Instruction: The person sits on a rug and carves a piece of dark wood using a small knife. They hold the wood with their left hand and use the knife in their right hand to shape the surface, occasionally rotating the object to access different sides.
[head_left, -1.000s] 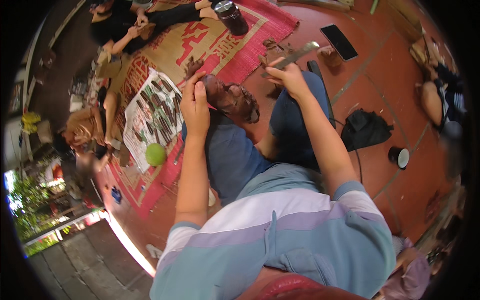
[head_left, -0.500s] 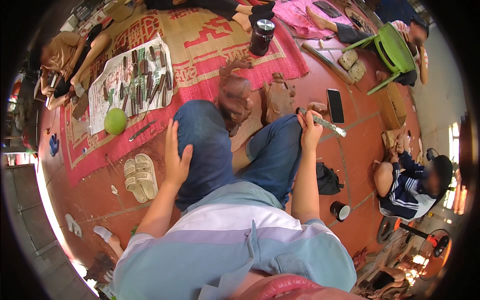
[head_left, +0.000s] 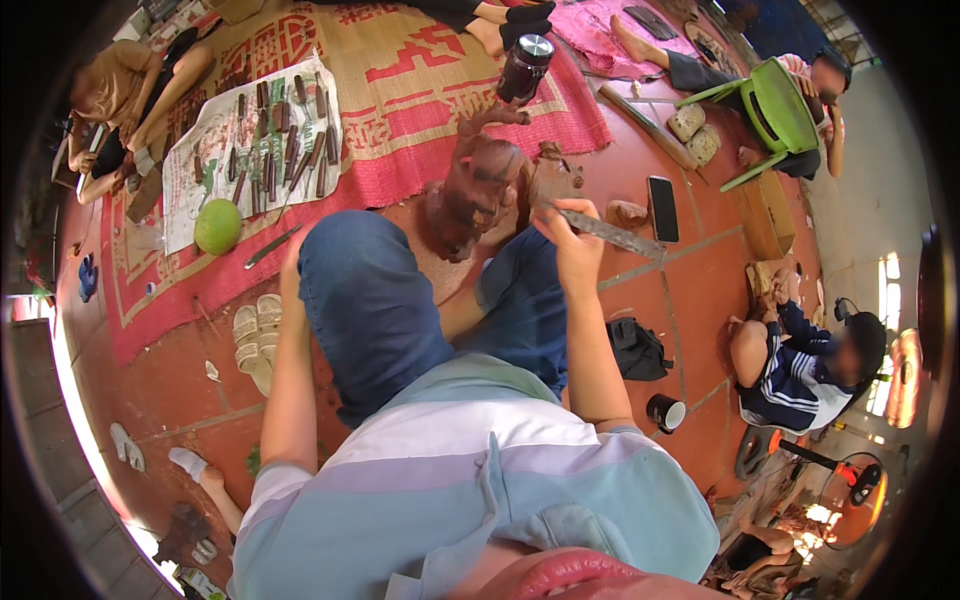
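My right hand (head_left: 574, 255) is closed around one end of a long, flat grey strip (head_left: 618, 236), like a file or blade; its exact kind is unclear. The strip points right, toward a black phone (head_left: 662, 209) on the tiles. Just ahead of my knees stands a reddish-brown carved wooden figure (head_left: 484, 190), with a second wooden carving (head_left: 556, 176) behind my right hand. My left hand (head_left: 294, 262) is at the outer side of my left knee, its fingers mostly hidden by the jeans.
Carving tools (head_left: 268, 160) lie on a paper sheet (head_left: 185, 215) at the left, by a green round fruit (head_left: 218, 226). Sandals (head_left: 258, 340), a black bag (head_left: 638, 350) and a mug (head_left: 666, 412) flank me. Other people sit around; a dark jar (head_left: 524, 70) stands ahead.
My right hand has moved left, off the knee's outer side toward the carvings, with the strip. My left hand has slid from atop my left knee to its outer side. The view has shifted slightly.
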